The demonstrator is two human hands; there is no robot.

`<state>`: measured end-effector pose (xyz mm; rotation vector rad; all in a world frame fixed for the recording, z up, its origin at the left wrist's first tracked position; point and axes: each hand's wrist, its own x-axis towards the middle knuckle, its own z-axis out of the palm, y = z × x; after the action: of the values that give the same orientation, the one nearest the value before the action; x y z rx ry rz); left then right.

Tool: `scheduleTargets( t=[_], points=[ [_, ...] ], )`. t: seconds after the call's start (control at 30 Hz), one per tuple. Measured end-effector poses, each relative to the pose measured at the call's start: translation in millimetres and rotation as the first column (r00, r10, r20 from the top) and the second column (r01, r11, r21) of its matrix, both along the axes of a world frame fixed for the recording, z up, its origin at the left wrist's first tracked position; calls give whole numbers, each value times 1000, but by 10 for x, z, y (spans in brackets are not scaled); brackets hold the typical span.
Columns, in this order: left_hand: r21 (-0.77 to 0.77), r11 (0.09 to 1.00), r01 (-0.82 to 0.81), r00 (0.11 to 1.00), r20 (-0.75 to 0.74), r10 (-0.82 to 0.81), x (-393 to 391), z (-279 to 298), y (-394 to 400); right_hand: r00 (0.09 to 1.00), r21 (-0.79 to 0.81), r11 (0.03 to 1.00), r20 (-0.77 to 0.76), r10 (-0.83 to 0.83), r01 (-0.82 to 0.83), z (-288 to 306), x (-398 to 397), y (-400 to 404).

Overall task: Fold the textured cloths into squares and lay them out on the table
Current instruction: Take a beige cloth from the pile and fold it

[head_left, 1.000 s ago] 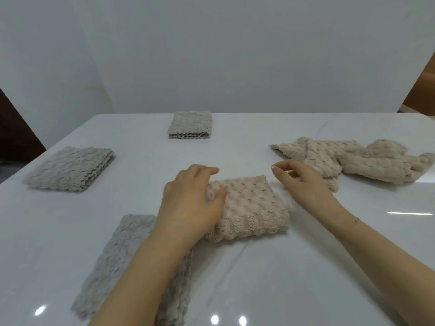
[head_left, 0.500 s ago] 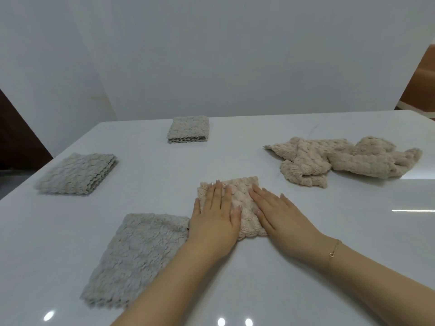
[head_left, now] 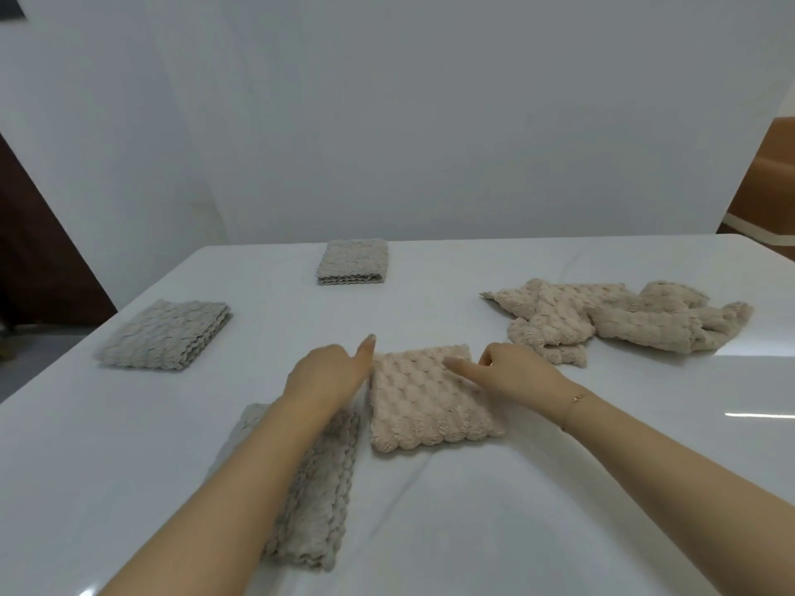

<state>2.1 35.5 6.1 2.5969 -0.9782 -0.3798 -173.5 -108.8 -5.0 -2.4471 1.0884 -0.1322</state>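
glossy white table point(head_left: 559, 509), four folded textured cloths point(head_left: 423, 397) laid out, loose beige cloth heap point(head_left: 623, 320) far right

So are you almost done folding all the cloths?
Getting there. Three grey cloths lie folded: far, left and near. The beige square is in hand now, the left hand at its edge and the right hand on top. The crumpled beige pile is still left to fold.

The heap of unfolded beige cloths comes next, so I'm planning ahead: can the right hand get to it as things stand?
Probably yes. The right hand rests on the folded beige cloth, holding nothing, and only bare table lies between it and the heap.
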Motion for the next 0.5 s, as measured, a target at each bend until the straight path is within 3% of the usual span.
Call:
scheduleTargets(
  t=[0.1,0.13,0.27,0.4,0.5],
  points=[
    [11,998,-60,923,-380,60,77,5,24,999,46,999,-49,4,-1,-15,45,59],
    [11,998,-62,895,-443,61,81,0,30,998,68,998,-60,14,-10,-25,60,69],
    [11,1000,19,912,-410,-13,100,-90,-12,994,206,979,102,-26,4,-91,90,43],
    [-209,978,-30,860,-504,-81,78,-87,-90,884,502,864,420,-204,-39,-64,82,16],
    [-377,921,-97,835,-535,-131,50,-17,-226,781,654,752,513,-356,-87,34,93,-109]
  ],
)
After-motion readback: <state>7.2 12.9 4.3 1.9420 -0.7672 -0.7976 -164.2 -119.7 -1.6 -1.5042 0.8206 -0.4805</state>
